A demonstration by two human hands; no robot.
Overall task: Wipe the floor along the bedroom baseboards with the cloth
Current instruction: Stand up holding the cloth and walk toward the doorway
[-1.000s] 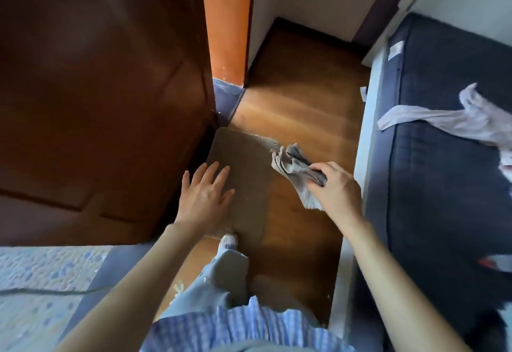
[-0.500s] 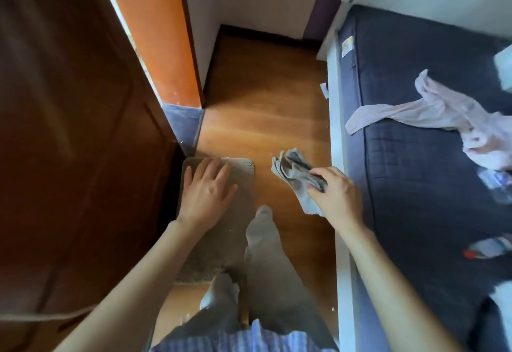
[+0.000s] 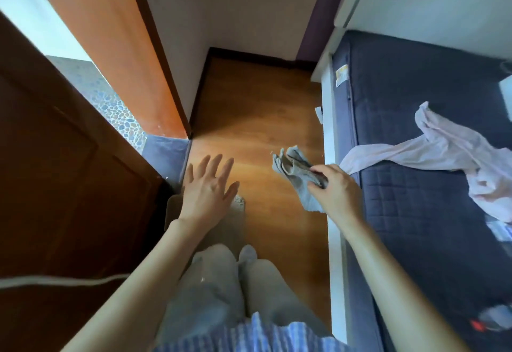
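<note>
A: Item one, cloth [image 3: 297,178]?
B: Grey, crumpled. Gripped in the curled fingers of the right hand [image 3: 336,189], held above the wooden floor [image 3: 257,119] just beside the white bed frame [image 3: 329,229].
A: Left hand [image 3: 207,185]?
B: Fingers straight and spread, holding nothing, above the near edge of a grey mat [image 3: 235,221] by the brown door [image 3: 69,171].
A: Baseboard [image 3: 260,56]?
B: Dark strip along the far wall.
A: Bed contents?
B: Dark blue mattress [image 3: 415,157]; pale pink garment [image 3: 443,152] draped across it.
</note>
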